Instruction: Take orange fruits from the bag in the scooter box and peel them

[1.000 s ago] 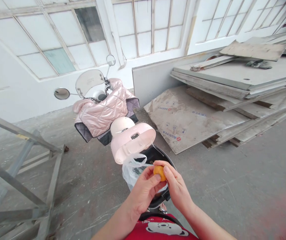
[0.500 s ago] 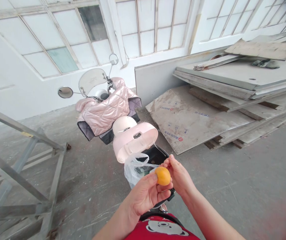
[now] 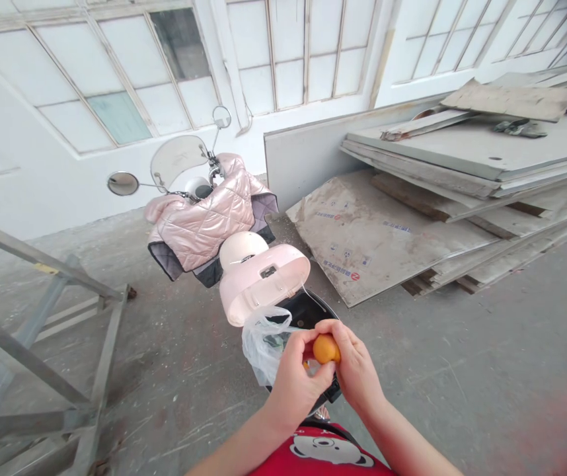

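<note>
A small orange-yellow fruit, which looks like an apricot (image 3: 326,348), is held between both hands in front of my red shirt. My left hand (image 3: 299,373) is closed on its left and lower side, the thumb under it. Curled around the right side is my right hand (image 3: 357,360), with fingers against the fruit. A crease shows on its lower right. Another bit of orange shows between my left fingers; what it is I cannot tell. Just beyond the hands, a clear plastic bag (image 3: 264,347) hangs at the open black box (image 3: 308,311) of a scooter.
The box's pink lid (image 3: 266,281) is tipped up behind the scooter seat. A pink quilted cover (image 3: 209,218) drapes the scooter's front. Stacked panels (image 3: 427,218) lie at the right, and a metal frame (image 3: 108,350) stands at the left.
My right hand has moved in from beside the fruit and closed on it. The left hand has turned, its thumb now lower. The fruit now shows a crease.
</note>
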Demonstrator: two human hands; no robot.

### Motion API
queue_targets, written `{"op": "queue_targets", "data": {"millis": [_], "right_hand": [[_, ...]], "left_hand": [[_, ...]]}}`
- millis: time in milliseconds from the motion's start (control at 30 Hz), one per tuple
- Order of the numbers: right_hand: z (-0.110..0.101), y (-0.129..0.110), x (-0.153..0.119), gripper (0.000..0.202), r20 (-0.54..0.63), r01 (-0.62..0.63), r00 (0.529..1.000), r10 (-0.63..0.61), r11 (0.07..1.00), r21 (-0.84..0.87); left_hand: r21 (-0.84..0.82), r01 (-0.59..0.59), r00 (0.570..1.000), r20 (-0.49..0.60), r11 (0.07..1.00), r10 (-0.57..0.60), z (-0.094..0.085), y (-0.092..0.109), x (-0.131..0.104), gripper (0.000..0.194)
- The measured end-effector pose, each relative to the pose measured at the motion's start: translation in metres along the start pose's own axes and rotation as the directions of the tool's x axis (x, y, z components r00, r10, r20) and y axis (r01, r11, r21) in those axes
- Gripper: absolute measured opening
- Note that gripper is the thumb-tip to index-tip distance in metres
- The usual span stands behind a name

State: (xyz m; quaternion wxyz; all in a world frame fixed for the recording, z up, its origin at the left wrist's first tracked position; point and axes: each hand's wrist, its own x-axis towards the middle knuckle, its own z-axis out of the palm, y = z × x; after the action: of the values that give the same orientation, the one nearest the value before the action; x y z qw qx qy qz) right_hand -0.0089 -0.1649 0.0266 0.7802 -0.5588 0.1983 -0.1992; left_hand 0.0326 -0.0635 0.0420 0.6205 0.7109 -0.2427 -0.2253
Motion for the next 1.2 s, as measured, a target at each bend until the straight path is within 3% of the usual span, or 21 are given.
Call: {"op": "queue_targets", "data": {"millis": [100,200,300,367,500,567,700,800,933,1000,1067,1200], "right_hand": [[-0.004,0.003,0.011,0.028,0.005,-0.203,0.978,0.209,0.94,0.274],[-0.011,0.006,0.015,0.034,0.025,-0.182,0.983,0.181,0.953,0.242],[-0.015,0.009,0.014,0.04,0.088,-0.069,0.994,0.067,0.997,0.016],[-0.015,0.01,0.012,0.046,0.119,-0.089,0.989,0.093,0.995,-0.041],[-0.006,0.01,0.011,0.044,0.121,-0.254,0.964,0.238,0.956,0.148],[-0.002,0.01,0.011,0.042,0.104,-0.276,0.96,0.259,0.936,0.22],[-0.005,0.013,0.01,0.037,0.069,-0.22,0.975,0.21,0.949,0.226],[-0.014,0.01,0.011,0.036,0.105,-0.096,0.99,0.09,0.994,0.052],[-0.019,-0.003,0.011,0.033,0.167,0.12,0.982,-0.089,0.976,-0.184],[-0.018,-0.008,0.011,0.027,0.134,0.053,0.99,-0.031,0.986,-0.157],[-0.017,-0.009,0.012,0.022,0.061,-0.101,0.993,0.101,0.995,-0.003],[-0.021,-0.006,0.019,0.026,0.049,-0.339,0.938,0.343,0.881,0.331]], "left_hand": [[0.143,-0.163,0.986,0.004,0.976,0.164,0.0,0.0,0.001,0.038],[0.294,-0.267,0.957,-0.027,0.918,0.287,-0.005,0.0,0.006,0.043],[0.42,-0.252,0.946,-0.085,0.872,0.314,-0.012,-0.004,0.011,0.051],[0.436,-0.246,0.944,-0.096,0.865,0.316,-0.014,-0.008,0.013,0.055],[0.361,-0.241,0.951,-0.096,0.901,0.293,-0.014,-0.011,0.015,0.052],[0.334,-0.249,0.948,-0.11,0.909,0.3,-0.013,-0.01,0.016,0.044],[0.314,-0.261,0.935,-0.152,0.913,0.32,-0.011,-0.007,0.014,0.038],[0.345,-0.251,0.944,-0.121,0.905,0.307,-0.011,-0.006,0.011,0.036],[0.447,-0.356,0.918,0.004,0.821,0.396,-0.009,-0.004,0.01,0.035],[0.497,-0.398,0.899,0.043,0.771,0.436,-0.006,-0.006,0.01,0.035],[0.533,-0.421,0.887,0.072,0.734,0.456,-0.001,-0.01,0.009,0.035],[0.567,-0.447,0.877,0.123,0.692,0.465,0.008,-0.017,0.008,0.035]]}}
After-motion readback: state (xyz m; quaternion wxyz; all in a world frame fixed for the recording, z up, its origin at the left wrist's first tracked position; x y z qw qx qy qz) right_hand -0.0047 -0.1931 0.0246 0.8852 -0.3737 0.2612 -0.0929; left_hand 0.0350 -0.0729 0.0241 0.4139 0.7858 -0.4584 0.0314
